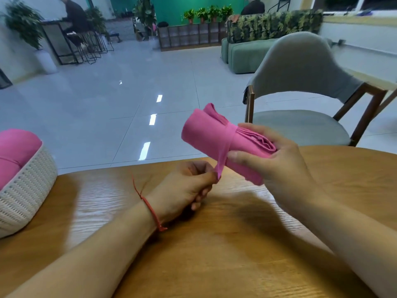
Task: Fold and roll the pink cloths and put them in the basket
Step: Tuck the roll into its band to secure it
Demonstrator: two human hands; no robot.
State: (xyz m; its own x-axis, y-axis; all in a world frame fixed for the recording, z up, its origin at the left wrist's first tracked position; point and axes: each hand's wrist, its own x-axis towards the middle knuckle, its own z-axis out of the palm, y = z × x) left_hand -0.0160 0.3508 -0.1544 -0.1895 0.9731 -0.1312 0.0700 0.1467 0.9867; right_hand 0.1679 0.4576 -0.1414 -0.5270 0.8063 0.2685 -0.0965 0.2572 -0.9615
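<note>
**Pink roll held over the table's far edge**

Around the table [214,254] little is found close by. A white woven basket [28,186] is set on the table's left end, and rolled pink cloths [15,151] are seen inside it, rising above its rim. A grey chair [300,82] with wooden legs is placed beyond the table's far right side, directly behind the right hand. Well beyond the table, across a glossy tiled floor [129,93], a green sofa [242,54], potted plants [206,14] on a low shelf and black stools [92,46] are seen. Two seated people are visible there, blurred. Nothing is placed between the hands and the basket; only bare wood is seen there.

The roll [206,134] is held in the air above the table's far edge. Its long axis is tilted, running from low on the right to high on the left and away from the person. The free end, where loose folds show, is pointed up-left over the floor. The other end is gripped by the right hand [272,162], with fingers and thumb curled round it.

A narrow pink band [225,151] is wrapped round the roll's middle and hangs down toward the table. Its tip is pinched by the left hand [184,188], which is held low, just above the tabletop. A red thread [150,207] is worn on that wrist.
</note>
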